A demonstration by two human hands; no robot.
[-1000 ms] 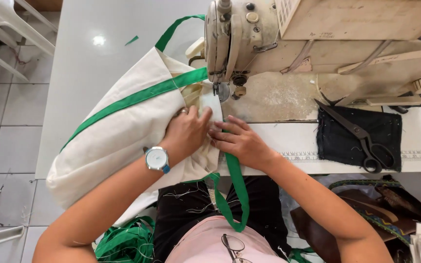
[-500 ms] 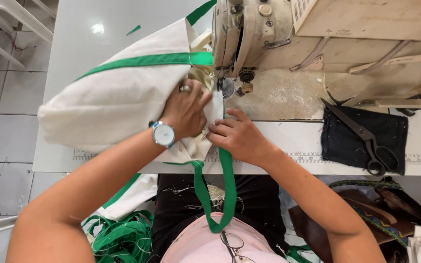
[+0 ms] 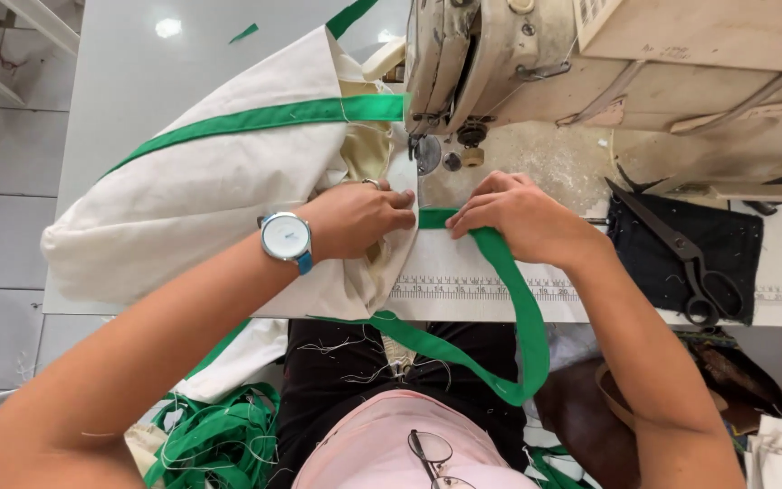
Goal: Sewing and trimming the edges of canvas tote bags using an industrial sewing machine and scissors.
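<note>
Both hands lie flat on the sewing table (image 3: pixel 500 290) in the head view, just in front of the needle of the worn industrial sewing machine (image 3: pixel 500 63) — the left hand (image 3: pixel 355 217), with a white-faced wristwatch (image 3: pixel 286 237) on a blue band, presses its closed fingers down on the edge of the cream canvas tote bag (image 3: pixel 210 208), which bulges to the left across the table. The right hand (image 3: pixel 522 217) holds its fingers together and pins the end of the green webbing strap (image 3: pixel 518 317) against the table beside the bag's edge — the strap loops down over the lap and back up to the bag. Black tailor's scissors (image 3: pixel 690 263) rest on a dark cloth pad (image 3: pixel 735 244) to the right, well apart from the hands, and a heap of green strapping (image 3: pixel 219 444) lies below the table at lower left.
</note>
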